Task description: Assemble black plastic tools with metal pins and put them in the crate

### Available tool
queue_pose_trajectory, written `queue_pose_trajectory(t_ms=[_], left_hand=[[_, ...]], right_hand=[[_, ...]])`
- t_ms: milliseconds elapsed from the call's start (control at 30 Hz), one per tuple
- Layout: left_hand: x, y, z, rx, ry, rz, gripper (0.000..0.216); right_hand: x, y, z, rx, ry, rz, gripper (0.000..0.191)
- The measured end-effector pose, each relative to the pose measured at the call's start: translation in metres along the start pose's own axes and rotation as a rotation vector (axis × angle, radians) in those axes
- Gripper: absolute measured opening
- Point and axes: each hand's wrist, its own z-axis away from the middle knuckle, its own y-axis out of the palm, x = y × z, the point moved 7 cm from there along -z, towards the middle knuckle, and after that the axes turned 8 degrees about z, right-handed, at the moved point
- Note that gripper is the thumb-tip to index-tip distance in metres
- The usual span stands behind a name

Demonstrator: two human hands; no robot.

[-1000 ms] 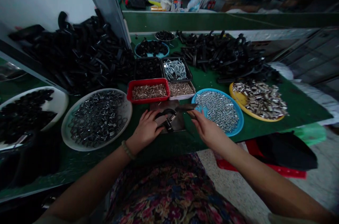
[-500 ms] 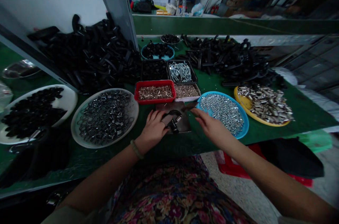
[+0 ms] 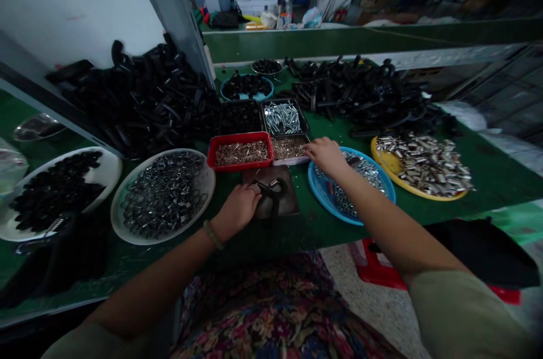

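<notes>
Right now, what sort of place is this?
Probably a small-factory assembly bench. The green bench carries a red tray and a blue plate of sorted small metal parts, heaps of black parts lie behind, and the left hand rests on a black part on a dark plate.

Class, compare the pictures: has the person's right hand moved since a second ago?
Yes. The right hand has left the dark plate and gone forward, to the small tray beside the red tray.
</notes>
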Motion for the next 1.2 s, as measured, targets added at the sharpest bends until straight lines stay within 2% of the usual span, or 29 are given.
queue_pose_trajectory(t_ms=[67,133,233,367,467,567,667,900,1033,1100,1200], left_hand=[[-0.001,-0.007,-0.002,-0.007,0.01,-0.149,0.024],[-0.009,-0.022,-0.019,-0.05,0.045,-0.209,0.025],[-0.027,-0.045,-0.079,-0.168,0.118,-0.296,0.023],[-0.041,-0.027,-0.17,-0.062,0.13,-0.376,0.026],[-0.043,-0.008,-0.201,-0.035,0.111,-0.361,0.03],[-0.04,-0.001,-0.203,-0.03,0.108,-0.337,0.031],[-0.036,-0.003,-0.198,-0.036,0.109,-0.312,0.031],[-0.035,-0.006,-0.199,-0.062,0.079,-0.201,0.029],[-0.037,-0.018,-0.203,-0.08,0.082,-0.088,0.027],[-0.035,-0.028,-0.191,-0.098,0.099,0.02,0.026],[-0.023,-0.039,-0.146,-0.135,0.126,0.412,0.022]], right_hand=[[0.014,0.002,-0.035,0.049,-0.047,0.012,0.028],[0.022,0.006,-0.056,0.073,-0.079,0.007,0.024],[0.026,0.012,-0.066,0.076,-0.096,-0.005,0.024],[0.018,0.016,-0.06,0.056,-0.063,-0.013,0.027],[0.011,0.018,-0.05,0.049,-0.039,-0.027,0.025],[0.013,0.016,-0.036,-0.007,-0.07,-0.125,0.024],[0.021,0.015,-0.027,-0.042,-0.099,-0.179,0.022],[0.018,0.027,-0.032,0.012,-0.014,-0.089,0.027],[0.015,0.028,-0.038,0.042,-0.012,-0.07,0.029],[0.017,0.028,-0.042,0.068,-0.041,-0.062,0.025],[0.019,0.027,-0.048,0.087,-0.071,-0.058,0.021]])
